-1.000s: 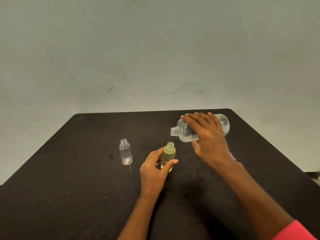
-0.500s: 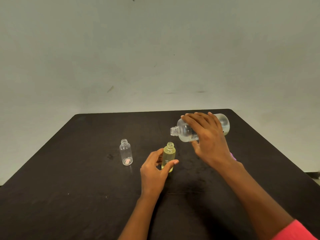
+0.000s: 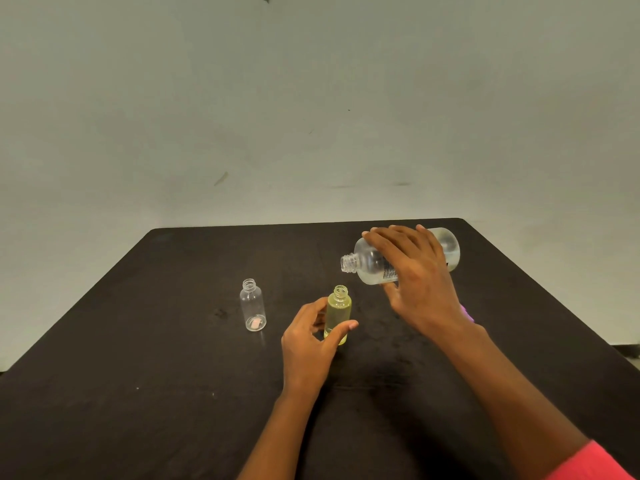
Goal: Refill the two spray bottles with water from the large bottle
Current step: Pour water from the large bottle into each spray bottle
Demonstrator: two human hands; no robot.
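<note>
Table centre: left grip pinches yellow bottle; right grip clasps large bottle.

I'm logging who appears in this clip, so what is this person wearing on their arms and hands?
The left hand and right hand are bare: no gloves, rings or watch show. A coral-pink sleeve covers the right arm at the frame's lower corner. The left forearm is uncovered as far as it shows.
</note>
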